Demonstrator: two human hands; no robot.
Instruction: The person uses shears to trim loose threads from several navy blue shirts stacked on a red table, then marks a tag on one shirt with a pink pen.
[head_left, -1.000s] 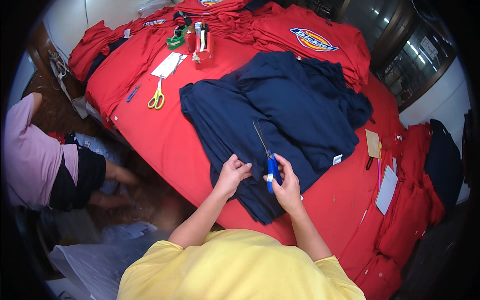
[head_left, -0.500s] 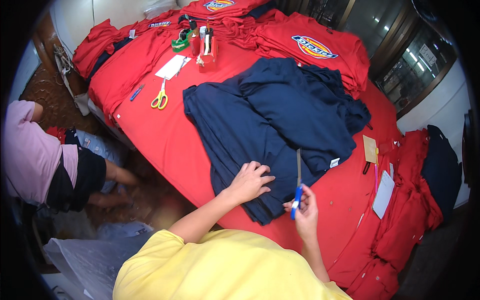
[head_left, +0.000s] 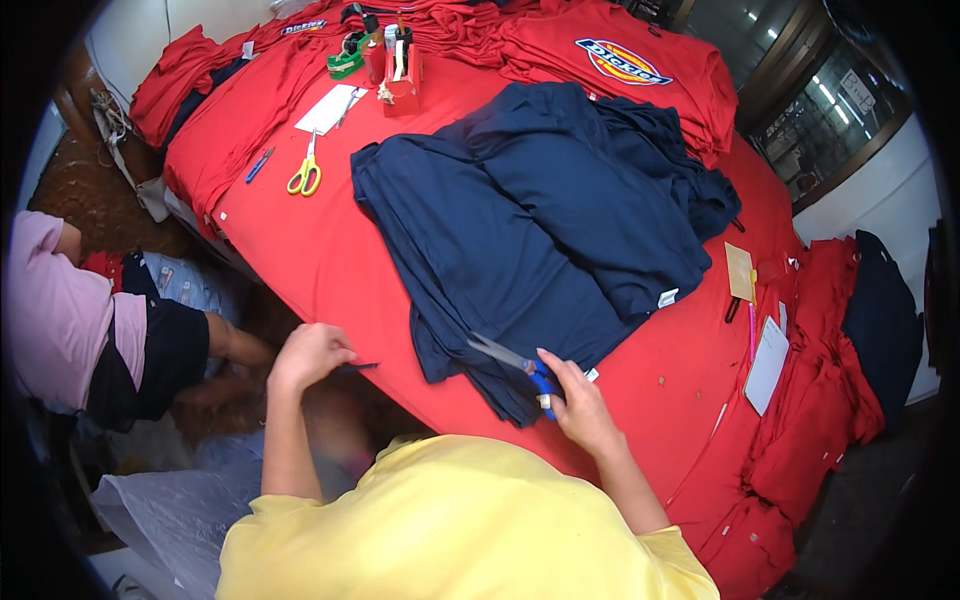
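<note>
A pair of blue-handled scissors (head_left: 540,383) is in my right hand (head_left: 584,410), with its blades slightly apart and pointing left over the lower edge of the navy garments (head_left: 530,225). These lie in a loose, folded pile on the red-covered table (head_left: 300,250), with a small white tag showing at the pile's right corner. My left hand (head_left: 312,355) is off the pile, beyond the table's near left edge. Its fingers are pinched on a thin dark strip (head_left: 358,367), too small to make out well.
Yellow-handled scissors (head_left: 306,175), a blue snipper-like tool (head_left: 259,165), white paper (head_left: 328,110), a green tape dispenser (head_left: 347,60) and a red holder (head_left: 402,90) lie farther back. Red shirts (head_left: 630,80) are stacked behind. At left, another person (head_left: 80,310) bends beside plastic bags (head_left: 180,520).
My left hand has lifted off the navy garments and moved left past the table edge, pinching a dark strip. The blue scissors have swung from pointing away to pointing left.
</note>
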